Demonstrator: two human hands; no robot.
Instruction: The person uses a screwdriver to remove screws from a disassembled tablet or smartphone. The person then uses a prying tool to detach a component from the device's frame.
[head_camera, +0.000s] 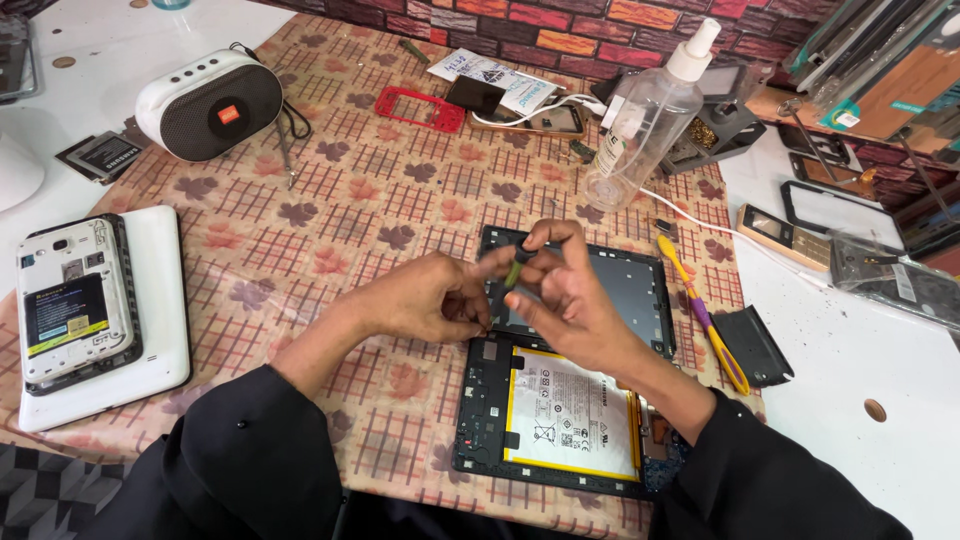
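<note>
- Green strip (513, 272), small and thin, sits pinched between my two hands, just above the top edge of the opened tablet (560, 400).
- My right hand (565, 300) grips the strip with thumb and forefinger; its other fingers (548, 236) curl loosely above.
- My left hand (425, 298) is clenched, its fingertips meeting the strip's lower end; I cannot tell whether it truly grips.
- The tablet lies back-off on the counter (330, 210) under my hands, its white, yellow-edged battery (570, 410) at 6 o'clock from the strip and a dark frame panel (630, 285) at 3 o'clock.
- A yellow-and-purple pry tool (705, 315) lies at 3 o'clock, just beside the tablet, with a black wedge-shaped piece (755, 345) past it.
- A clear spray bottle (645, 120) stands at 1 o'clock.
- A red phone frame (420, 108) lies at 11 o'clock, a white speaker (210, 105) farther out at 10 o'clock.
- An opened white phone (75, 300) rests on a white slab (165, 330) at 9 o'clock, well apart.
</note>
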